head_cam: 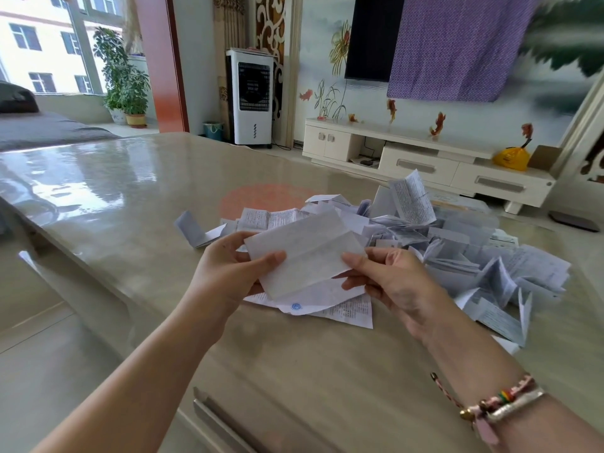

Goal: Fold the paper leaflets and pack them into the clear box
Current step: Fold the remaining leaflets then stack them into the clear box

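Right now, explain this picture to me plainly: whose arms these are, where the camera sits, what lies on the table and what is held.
There is one picture, taken by a camera worn on a person's head, looking forward and down, so the arms are the wearer's own. The left hand and right hand each pinch one end of a folded leaflet above the glossy table. Behind it lies a loose heap of paper leaflets, some creased, some open. A clear box seems to sit at the back of the heap, but is hard to make out.

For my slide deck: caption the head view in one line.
Both hands, left and right, hold a creased leaflet above the glossy table, beside a loose leaflet pile.
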The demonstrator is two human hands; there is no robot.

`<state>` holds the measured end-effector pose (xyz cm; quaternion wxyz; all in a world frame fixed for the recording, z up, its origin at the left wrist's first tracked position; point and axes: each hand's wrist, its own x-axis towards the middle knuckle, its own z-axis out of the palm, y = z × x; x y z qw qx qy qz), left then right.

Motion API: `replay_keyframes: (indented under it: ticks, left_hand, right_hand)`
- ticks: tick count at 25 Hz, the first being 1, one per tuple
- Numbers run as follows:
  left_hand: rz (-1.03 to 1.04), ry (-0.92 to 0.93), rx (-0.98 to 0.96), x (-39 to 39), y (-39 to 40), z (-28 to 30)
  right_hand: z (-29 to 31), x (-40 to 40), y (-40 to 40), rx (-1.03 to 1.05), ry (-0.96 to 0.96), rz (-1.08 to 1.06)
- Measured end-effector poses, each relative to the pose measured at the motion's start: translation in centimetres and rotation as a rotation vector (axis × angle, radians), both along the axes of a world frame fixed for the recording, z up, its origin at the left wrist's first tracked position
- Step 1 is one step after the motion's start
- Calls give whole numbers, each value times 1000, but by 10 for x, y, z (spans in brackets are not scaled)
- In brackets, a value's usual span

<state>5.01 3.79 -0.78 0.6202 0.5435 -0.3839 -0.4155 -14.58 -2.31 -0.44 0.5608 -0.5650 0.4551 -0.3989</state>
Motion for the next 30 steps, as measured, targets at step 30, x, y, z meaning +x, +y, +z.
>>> replay_keyframes:
  ticks: [30]
  left_hand:
    - [142,-1275,123,-5,2,-29]
  right_hand:
    - [-27,24,-15,-569,1004,-73]
